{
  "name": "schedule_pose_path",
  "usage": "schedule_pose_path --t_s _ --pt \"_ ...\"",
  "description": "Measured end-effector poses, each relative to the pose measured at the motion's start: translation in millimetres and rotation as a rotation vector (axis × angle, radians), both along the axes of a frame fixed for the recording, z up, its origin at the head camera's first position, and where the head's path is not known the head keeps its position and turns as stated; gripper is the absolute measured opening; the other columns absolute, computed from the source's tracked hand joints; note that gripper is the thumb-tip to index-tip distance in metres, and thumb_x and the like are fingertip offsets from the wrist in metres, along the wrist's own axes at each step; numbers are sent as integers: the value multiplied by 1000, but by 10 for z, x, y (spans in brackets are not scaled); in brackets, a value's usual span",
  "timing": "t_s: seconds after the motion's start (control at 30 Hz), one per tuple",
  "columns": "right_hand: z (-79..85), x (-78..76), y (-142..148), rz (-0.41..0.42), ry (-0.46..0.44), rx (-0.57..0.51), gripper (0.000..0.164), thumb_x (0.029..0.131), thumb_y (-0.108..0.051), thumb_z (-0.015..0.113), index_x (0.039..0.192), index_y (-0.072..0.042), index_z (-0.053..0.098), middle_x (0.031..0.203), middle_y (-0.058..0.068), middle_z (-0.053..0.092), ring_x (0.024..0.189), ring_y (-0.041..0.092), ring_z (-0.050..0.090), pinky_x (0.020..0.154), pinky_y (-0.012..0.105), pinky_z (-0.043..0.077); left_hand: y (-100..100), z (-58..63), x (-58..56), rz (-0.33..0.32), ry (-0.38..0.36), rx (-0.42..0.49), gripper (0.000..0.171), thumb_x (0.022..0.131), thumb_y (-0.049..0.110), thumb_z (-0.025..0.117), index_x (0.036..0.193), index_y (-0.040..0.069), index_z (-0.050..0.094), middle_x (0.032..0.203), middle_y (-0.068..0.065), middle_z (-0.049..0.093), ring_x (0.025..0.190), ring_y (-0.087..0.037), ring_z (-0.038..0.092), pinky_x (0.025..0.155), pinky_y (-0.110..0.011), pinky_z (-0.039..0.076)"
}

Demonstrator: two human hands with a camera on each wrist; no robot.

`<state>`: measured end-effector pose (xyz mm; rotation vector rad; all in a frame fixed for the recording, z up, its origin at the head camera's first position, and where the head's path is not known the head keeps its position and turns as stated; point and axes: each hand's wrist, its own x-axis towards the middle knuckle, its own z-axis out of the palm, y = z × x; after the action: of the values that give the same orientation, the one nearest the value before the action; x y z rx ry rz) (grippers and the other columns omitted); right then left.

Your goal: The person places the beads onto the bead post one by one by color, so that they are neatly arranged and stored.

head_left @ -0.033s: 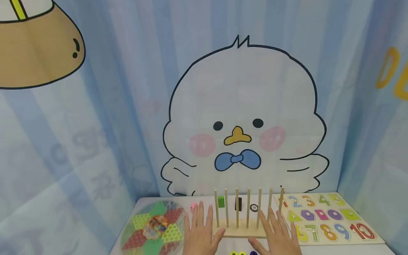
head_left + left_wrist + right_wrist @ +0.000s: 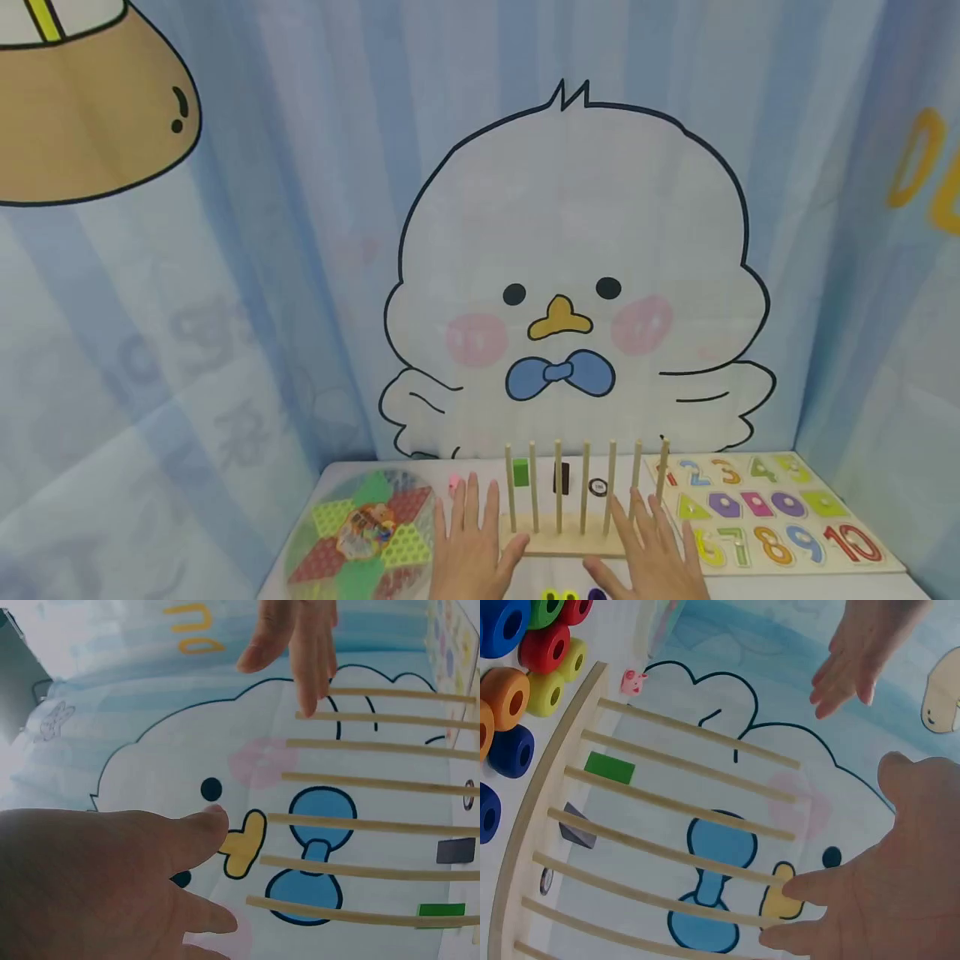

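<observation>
A wooden stand with a row of several upright thin pegs is at the middle of the table. My left hand is held with fingers spread at its left end, holding nothing. Near its right end hovers my right hand, fingers also spread and nothing in them. Whether either hand touches the stand, I cannot tell. Several round beads with holes lie in front of the base, among them a red bead, an orange bead and a blue bead, in the right wrist view.
To the left lies a round star-patterned game board. A number and shape puzzle board is at the right. Behind the pegs are a green block, a dark block, a small ring-edged disc and a pink pig figure.
</observation>
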<state>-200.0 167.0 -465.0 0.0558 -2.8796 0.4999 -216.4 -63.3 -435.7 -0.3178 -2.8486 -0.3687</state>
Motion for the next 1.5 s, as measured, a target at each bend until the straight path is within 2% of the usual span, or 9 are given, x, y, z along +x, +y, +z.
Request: schedule_pose_path --t_s 0.13,0.3,0.47,0.67,0.83,1.0,1.13,1.3,1.5 --pt "78 -55 59 22 49 -80 84 88 -71 38 141 -6 43 142 24 38 129 45 32 102 65 14 -44 7 -147 12 9 87 76 90 60 48 138 1 45 136 -21 47 126 -36 43 103 -57 26" --pt "61 -351 277 52 86 -331 50 92 -47 56 123 -8 59 111 10 60 98 28 57 82 46 45 -122 -123 -681 28 -2 237 66 86 46 65 129 -2 53 116 -21 61 104 -35 59 87 -51 44" --pt "-221 -609 510 82 -122 -663 33 87 -13 67 116 0 59 66 0 49 57 12 42 51 24 34 -157 -476 -1156 -8 -154 408 67 82 36 73 133 -1 50 99 -13 64 84 -25 60 71 -41 49" --pt "-554 -723 654 271 -334 -785 51 85 -12 68 127 8 47 58 -3 44 51 8 36 50 22 30 -134 -876 -1458 -116 -211 507 80 79 37 76 142 3 41 88 -3 51 72 -14 46 62 -30 39" --pt "-743 -676 622 261 -329 -696 45 84 -20 71 119 3 56 57 -3 48 48 8 37 46 21 29 -133 -1073 -1436 -115 -170 410 73 77 37 77 137 6 50 82 1 46 65 -13 41 57 -27 35" --pt "-754 -528 468 111 -209 -576 36 83 -26 73 111 -5 63 57 -2 48 48 9 39 46 22 30 -127 -1206 -1323 -121 -133 360 66 77 37 77 132 8 55 79 3 45 61 -11 40 54 -27 33" --pt "-386 -449 178 104 -8 -564 35 85 -30 72 113 -10 64 58 -2 46 48 10 39 45 24 31 -130 -1286 -1224 -116 -149 338 65 78 38 77 132 9 55 79 3 46 61 -11 40 54 -26 32" --pt "274 -594 -311 283 251 -629 37 87 -36 69 115 -13 65 54 -3 43 45 11 37 44 26 33 -152 -1367 -1105 -121 -153 323 64 78 38 76 131 9 55 79 3 46 62 -11 40 54 -27 32" --pt "514 -947 -757 329 220 -589 40 86 -40 69 117 -14 65 50 -3 43 42 13 37 42 27 30 -178 -1472 -956 -141 -175 322 63 79 38 75 130 8 56 79 3 46 63 -11 40 54 -26 33"
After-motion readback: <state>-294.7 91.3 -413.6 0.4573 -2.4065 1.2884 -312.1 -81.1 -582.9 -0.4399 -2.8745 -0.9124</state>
